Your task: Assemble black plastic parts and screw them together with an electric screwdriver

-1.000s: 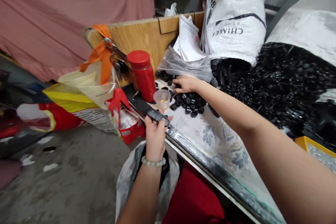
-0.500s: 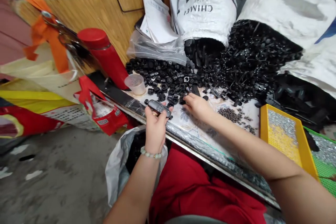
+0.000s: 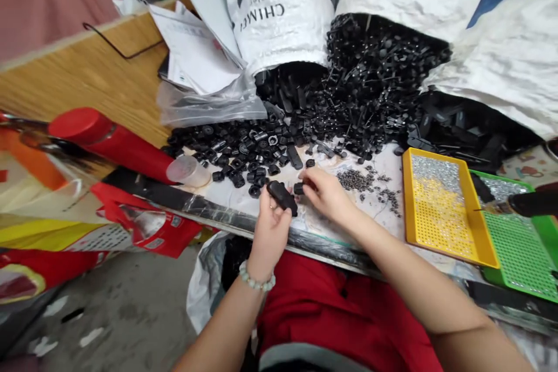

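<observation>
Head view: your left hand (image 3: 271, 226) curls closed around an oblong black plastic part (image 3: 282, 197), just above the counter (image 3: 235, 222) front edge. Your right hand (image 3: 326, 195) sits just beside it, bent fingers at a small black piece (image 3: 299, 188); grip unclear. Many black plastic parts (image 3: 244, 151) lie heaped toward the counter's back, spilling from a white sack (image 3: 279, 17). A yellow tray (image 3: 406, 197) sits toward the right end.

Black plastic parts (image 3: 244, 151), smooth wooden board (image 3: 74, 87)
</observation>
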`<state>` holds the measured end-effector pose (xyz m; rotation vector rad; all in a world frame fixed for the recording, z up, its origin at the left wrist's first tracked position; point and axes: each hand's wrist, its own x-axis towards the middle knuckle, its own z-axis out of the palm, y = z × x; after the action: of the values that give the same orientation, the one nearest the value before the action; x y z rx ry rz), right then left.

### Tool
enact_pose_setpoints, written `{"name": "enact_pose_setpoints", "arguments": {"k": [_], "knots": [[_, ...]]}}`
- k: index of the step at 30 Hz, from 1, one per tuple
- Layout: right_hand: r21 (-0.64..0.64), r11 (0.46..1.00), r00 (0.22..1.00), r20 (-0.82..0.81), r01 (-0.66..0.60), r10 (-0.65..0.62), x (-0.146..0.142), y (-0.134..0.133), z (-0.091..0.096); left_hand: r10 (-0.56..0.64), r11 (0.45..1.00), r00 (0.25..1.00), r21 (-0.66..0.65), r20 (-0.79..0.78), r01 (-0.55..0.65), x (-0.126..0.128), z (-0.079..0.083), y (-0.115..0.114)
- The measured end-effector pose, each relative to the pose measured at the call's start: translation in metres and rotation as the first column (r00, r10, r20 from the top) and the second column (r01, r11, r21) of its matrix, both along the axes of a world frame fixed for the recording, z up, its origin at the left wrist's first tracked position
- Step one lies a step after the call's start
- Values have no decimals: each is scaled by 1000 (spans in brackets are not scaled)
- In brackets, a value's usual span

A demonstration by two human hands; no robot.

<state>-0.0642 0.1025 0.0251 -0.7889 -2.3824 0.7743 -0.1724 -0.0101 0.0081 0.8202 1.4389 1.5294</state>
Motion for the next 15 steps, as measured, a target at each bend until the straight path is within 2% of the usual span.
{"name": "enact_pose_setpoints", "arguments": {"k": [3,5,10,15], "knots": [[12,999,992,-119,43,-41,27,-13,7,-112,994,987,-28,-119,109,14,17,5],[60,995,982,-174,79,-67,42,-19,9,-177,984,963,-20,-205,177,24,22,10],[211,944,952,-225,254,-206,81,-31,7,-282,950,840,-10,-464,313,53,18,21],[242,900,930,-160,362,-330,104,-48,15,-302,937,772,-26,-559,348,75,16,12]]}}
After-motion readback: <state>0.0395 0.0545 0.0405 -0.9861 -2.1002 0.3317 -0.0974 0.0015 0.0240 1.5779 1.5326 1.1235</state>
